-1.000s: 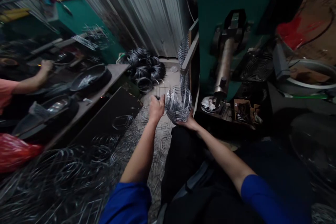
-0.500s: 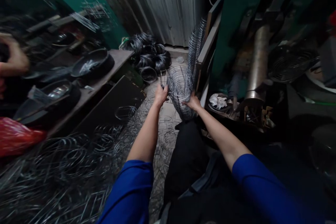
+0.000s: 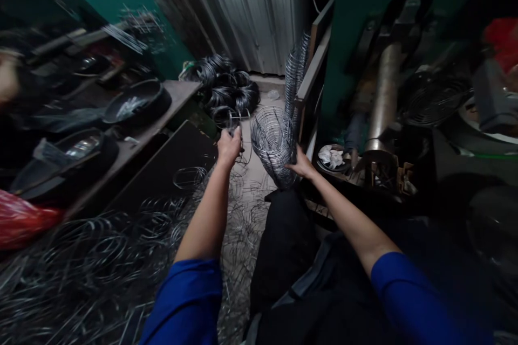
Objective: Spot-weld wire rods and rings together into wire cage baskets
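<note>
A bundle of shiny wire rings (image 3: 273,143) stands tilted on my right knee. My right hand (image 3: 300,164) presses against its lower right side, fingers wrapped on the wires. My left hand (image 3: 229,145) is closed in a fist to the left of the bundle, apart from it, gripping a thin wire piece (image 3: 238,130) that sticks up from it. Behind the bundle a tall stack of wire rings (image 3: 294,71) leans on a wooden frame (image 3: 318,62).
Loose wire rings (image 3: 101,259) cover the floor at the left. A bench (image 3: 133,145) holds dark pans (image 3: 135,102). Black wire coils (image 3: 229,89) lie by the corrugated wall. A green machine (image 3: 388,81) with a steel cylinder stands at the right. Another person's hand (image 3: 8,78) shows far left.
My left hand has pulled away leftward from the ring bundle with the wire piece. The bundle has tilted and my right hand has slid lower on its side.
</note>
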The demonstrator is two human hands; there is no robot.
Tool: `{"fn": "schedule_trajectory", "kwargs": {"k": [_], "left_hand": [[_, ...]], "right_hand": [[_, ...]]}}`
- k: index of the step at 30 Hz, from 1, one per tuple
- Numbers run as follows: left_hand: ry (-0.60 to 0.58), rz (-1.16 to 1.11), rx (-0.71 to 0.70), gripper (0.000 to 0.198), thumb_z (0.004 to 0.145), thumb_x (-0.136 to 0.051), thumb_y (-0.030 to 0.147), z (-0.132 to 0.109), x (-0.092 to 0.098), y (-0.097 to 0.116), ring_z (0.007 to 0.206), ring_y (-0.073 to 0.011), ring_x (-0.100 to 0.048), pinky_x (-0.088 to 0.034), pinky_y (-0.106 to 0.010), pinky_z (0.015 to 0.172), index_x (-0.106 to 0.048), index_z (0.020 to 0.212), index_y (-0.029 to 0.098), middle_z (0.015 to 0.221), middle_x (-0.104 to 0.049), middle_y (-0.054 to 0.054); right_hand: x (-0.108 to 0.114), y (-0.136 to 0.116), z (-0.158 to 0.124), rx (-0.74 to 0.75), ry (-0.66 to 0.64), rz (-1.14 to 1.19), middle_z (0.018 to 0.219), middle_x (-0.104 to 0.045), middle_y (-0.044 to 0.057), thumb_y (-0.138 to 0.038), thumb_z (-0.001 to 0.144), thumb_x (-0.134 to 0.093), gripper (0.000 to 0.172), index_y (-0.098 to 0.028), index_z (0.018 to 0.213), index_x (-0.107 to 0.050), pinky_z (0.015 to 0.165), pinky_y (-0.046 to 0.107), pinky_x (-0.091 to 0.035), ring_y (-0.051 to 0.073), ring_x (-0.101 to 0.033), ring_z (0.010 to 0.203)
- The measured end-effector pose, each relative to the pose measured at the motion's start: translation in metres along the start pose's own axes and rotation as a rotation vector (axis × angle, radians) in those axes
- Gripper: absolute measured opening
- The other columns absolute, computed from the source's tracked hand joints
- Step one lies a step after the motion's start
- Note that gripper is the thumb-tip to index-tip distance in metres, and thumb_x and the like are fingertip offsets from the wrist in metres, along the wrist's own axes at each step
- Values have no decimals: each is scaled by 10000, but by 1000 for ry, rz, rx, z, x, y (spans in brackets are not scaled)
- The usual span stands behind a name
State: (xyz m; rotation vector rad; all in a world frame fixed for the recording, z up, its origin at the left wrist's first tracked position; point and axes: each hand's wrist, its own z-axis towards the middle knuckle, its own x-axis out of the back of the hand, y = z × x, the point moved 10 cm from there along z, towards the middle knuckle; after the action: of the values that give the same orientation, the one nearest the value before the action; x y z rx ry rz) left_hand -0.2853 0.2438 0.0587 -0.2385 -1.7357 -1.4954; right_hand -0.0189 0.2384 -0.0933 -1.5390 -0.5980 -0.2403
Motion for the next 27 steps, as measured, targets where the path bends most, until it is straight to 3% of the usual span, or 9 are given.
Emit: {"fn": "schedule_trajectory", "kwargs": {"k": [5,9,11,14,17,20,22,24,27], "left_hand": [[190,-93,-89,200,850,-584,392,-47,53,29,747,-218,-620,-475,-303,670,-503,876,212,814,-645,-68],[-155,-583,-44,254,837,-557,453,-127,52,37,412,-84,-405,-283,-196,395,-497,894,213,694,-602,16],[-330,-672,-4,339,800,-636,486,-172,42,37,463,-82,-472,-319,-177,404,-557,960,198,735,-626,1],[-559,-597,69,464,625,-843,359,-226,5,23,622,-123,-603,-471,-181,532,-607,979,174,778,-666,-23],[-759,-590,212,537,584,-883,353,-270,-64,8,569,-118,-584,-492,-196,513,-599,1007,184,710,-628,18],[-927,-661,377,568,590,-874,423,-323,-135,12,447,-85,-490,-437,-187,418,-575,1026,218,621,-545,76],[-999,-681,427,576,596,-869,442,-355,-165,21,439,-74,-474,-422,-176,415,-580,1042,220,617,-535,81],[-1025,-661,417,605,583,-876,451,-377,-178,28,468,-77,-501,-425,-172,438,-599,1063,208,646,-563,66],[-990,-572,356,688,552,-883,486,-388,-181,27,513,-106,-555,-440,-184,465,-615,1117,198,663,-594,44]], "right_hand": [[9,-8,-9,-10,16,-18,1558,-337,215,-228,737,-796,1069,-125,1575,-141,1152,454,-336,327,-371,1418],[25,-9,-58,65,-64,-64,1396,-549,213,-232,807,-751,705,-90,1433,-459,1077,437,-419,328,-539,1276],[41,-4,-107,134,-154,-59,1273,-653,148,-278,849,-721,471,-146,1288,-612,1009,415,-472,305,-621,1163],[94,14,-190,145,-146,-52,1189,-703,68,-365,898,-677,326,-222,1190,-681,965,369,-491,259,-658,1090],[193,60,-269,-46,158,-169,1187,-704,52,-389,950,-602,295,-234,1191,-674,966,332,-479,229,-653,1094],[307,141,-368,-565,487,-479,1240,-676,74,-379,989,-521,316,-232,1245,-635,979,311,-461,223,-621,1151],[359,195,-437,-934,574,-605,1257,-657,130,-353,992,-496,346,-207,1283,-614,977,349,-461,264,-602,1180],[380,240,-480,-1117,571,-602,1203,-667,181,-312,964,-531,356,-165,1274,-626,948,382,-478,302,-617,1152],[379,294,-500,-1215,509,-547,1198,-657,198,-302,921,-592,391,-139,1275,-628,943,382,-485,301,-615,1151]]}}
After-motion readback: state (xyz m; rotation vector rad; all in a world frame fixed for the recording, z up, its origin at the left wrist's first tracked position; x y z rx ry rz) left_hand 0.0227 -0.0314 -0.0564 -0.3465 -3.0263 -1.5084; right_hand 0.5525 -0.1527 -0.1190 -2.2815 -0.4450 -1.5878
